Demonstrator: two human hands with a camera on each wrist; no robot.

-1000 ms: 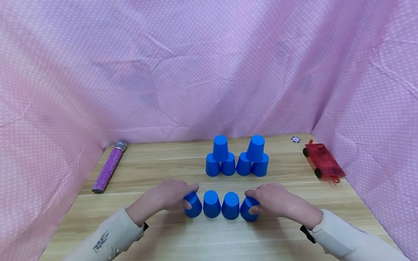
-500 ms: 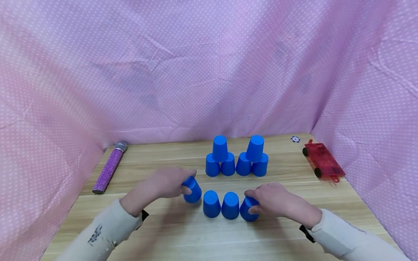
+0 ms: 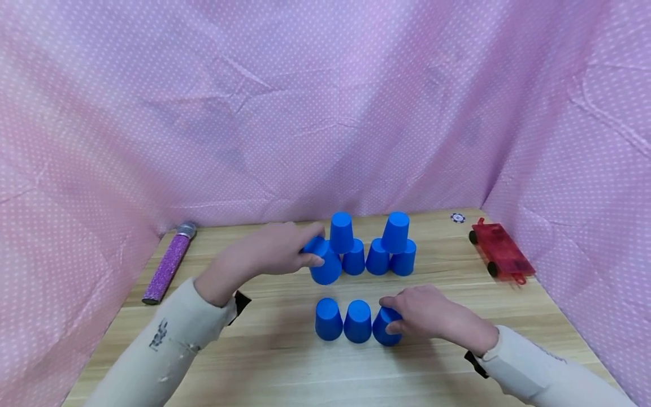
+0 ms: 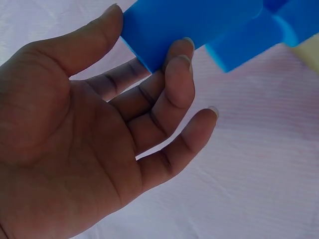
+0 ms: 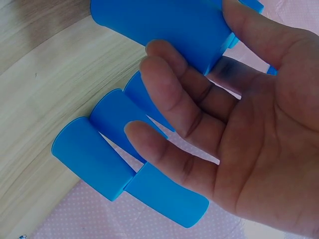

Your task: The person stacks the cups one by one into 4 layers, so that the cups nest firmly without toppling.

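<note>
My left hand (image 3: 277, 249) pinches an upside-down blue cup (image 3: 326, 270) by its narrow end, thumb and fingers on opposite sides. It appears raised, in front of the left three-cup stack, whose top cup (image 3: 341, 233) shows while its lower left cup is hidden. Nearer me, the right hand (image 3: 427, 312) grips another blue cup (image 3: 385, 332) at the right end of a row on the table. Beside it in that row stand a middle cup (image 3: 357, 322) and a left cup (image 3: 328, 320). The left wrist view shows the pinched cup (image 4: 184, 25) between thumb and fingers.
Right of the left stack is a second three-cup stack (image 3: 395, 233), one cup on two. A purple microphone (image 3: 168, 265) lies at the left. At the right are a red toy car (image 3: 500, 251) and a chip (image 3: 458, 218). Pink dotted cloth (image 3: 325, 113) surrounds the wooden table (image 3: 244, 362).
My left hand has lifted its cup from the row's left end and carried it forward and right, up to the left stack. The right hand stays on its cup.
</note>
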